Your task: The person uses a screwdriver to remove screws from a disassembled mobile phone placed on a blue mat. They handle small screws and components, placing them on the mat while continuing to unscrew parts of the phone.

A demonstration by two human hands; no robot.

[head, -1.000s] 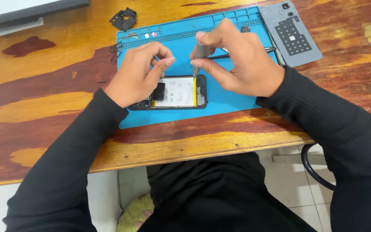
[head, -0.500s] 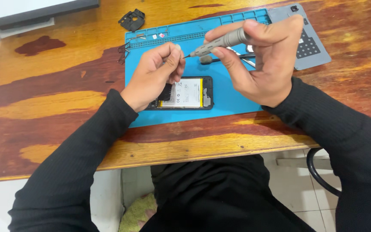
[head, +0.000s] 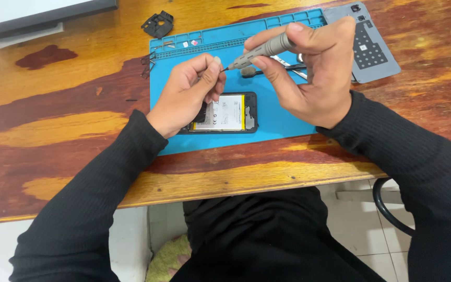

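Above the blue mat [head: 283, 117] — right hand [head: 314, 73] holds screwdriver [head: 259, 51].

The picture is bright and sharp, with soft, even light that seems to come from above. The shiny wooden tabletop [head: 69, 125] has pale glare in its yellow patches, and the hands [head: 189, 94] cast only faint, soft shadows on the blue mat [head: 283, 122]. The black sleeves [head: 95, 209] look very dark with little detail.

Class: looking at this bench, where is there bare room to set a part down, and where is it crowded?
Bare: wooden table left of the blue mat, and the mat's right end beside the opened phone. Crowded: the mat's top edge, with small parts, tools, the grey back cover and both hands.
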